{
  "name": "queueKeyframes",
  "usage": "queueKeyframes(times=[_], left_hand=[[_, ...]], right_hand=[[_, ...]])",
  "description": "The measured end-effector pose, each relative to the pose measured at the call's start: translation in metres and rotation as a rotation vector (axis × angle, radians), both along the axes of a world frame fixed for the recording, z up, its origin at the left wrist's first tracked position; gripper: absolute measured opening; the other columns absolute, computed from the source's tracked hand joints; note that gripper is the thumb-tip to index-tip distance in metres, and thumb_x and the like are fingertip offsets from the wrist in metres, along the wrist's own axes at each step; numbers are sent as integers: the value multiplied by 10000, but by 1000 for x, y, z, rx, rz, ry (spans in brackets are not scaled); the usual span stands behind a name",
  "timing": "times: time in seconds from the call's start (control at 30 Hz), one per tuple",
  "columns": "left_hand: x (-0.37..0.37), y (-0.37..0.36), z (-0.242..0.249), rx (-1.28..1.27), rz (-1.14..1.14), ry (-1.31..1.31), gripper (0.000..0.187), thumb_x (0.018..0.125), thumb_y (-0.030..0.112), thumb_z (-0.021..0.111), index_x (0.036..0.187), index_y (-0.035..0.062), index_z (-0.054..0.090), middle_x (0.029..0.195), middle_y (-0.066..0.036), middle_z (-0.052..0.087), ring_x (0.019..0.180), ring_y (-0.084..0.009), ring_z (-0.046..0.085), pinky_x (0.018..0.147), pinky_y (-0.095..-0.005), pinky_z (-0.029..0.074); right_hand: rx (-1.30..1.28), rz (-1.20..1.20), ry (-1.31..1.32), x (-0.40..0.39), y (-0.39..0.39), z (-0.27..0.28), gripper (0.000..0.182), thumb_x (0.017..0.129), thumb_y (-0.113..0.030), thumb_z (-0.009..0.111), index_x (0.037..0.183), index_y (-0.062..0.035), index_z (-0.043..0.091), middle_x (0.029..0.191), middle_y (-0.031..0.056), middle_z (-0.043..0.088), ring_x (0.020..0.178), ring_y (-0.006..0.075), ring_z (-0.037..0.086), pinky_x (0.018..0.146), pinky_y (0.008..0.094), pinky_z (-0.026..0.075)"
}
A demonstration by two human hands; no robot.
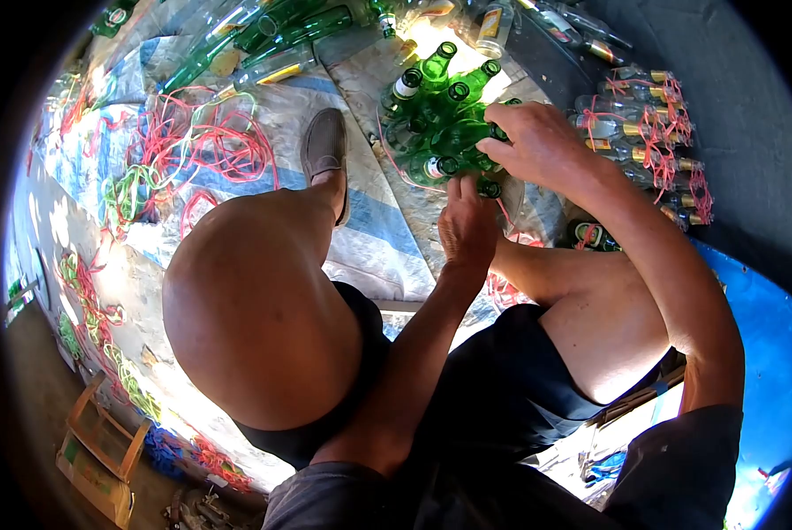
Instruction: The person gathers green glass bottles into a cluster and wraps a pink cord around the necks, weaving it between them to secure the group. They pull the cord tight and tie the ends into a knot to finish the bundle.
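Observation:
Several green glass bottles (440, 132) stand upright in a tight cluster, mouths up, on the ground sheet between my feet. A pink string (394, 163) runs low around the near left side of the group. My left hand (468, 228) is closed at the near edge of the cluster, fingertips curled beside the neck of a front bottle (489, 188); what its fingers hold is hidden. Over the right side of the cluster arches my right hand (537, 141), its thumb and fingers apart on either side of a bottle neck (499, 132).
Bundles of clear bottles (639, 132) tied with pink string lie at the right. Loose green bottles (299, 35) lie at the back left. Tangled pink string (206, 137) spreads over the sheet (361, 247) left of my shoe (324, 146). A small wooden chair (105, 450) is at lower left.

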State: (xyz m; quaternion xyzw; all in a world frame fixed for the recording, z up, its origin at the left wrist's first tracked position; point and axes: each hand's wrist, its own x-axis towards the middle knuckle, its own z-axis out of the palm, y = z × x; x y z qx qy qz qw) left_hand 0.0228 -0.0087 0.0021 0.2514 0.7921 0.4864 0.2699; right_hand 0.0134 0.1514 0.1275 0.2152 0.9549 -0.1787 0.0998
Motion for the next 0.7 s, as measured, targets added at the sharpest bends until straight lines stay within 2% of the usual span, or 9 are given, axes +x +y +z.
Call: queueKeyframes(times=[0.03,0.13,0.23,0.53,0.7], left_hand=[[0,0,0,7,2,3,310,954,186,644,1238,76,584,1168,-203,619,995,-482,639,794,-554,538],[0,-1,-2,17,1,5,313,950,180,647,1238,76,582,1172,-202,620,995,-483,639,791,-553,538],[-1,-1,-3,11,-10,-5,321,947,177,650,1242,74,581,1179,-202,622,998,-483,640,793,-553,538],[-8,2,-4,-14,-1,-47,362,911,152,670,1259,97,584,1194,-206,630,995,-473,657,805,-550,542],[-6,1,-6,13,18,-48,380,904,160,665,1271,103,584,1209,-210,630,973,-469,666,819,-559,540]], right_hand=[[-3,8,-1,-2,0,-1,306,868,-279,745,942,7,664,864,258,703,901,463,693,794,559,532],[13,65,-10,-4,4,-10,380,879,-283,759,1089,26,685,876,250,695,889,463,679,775,537,524],[4,52,0,-9,1,-10,292,863,-261,759,935,5,661,871,255,705,892,465,690,793,563,531],[26,139,-171,-12,5,-44,260,858,-217,763,954,4,664,915,235,718,928,449,705,827,527,561],[41,179,-142,-13,8,-63,241,871,-208,759,950,1,670,908,228,725,914,433,718,803,525,574]])
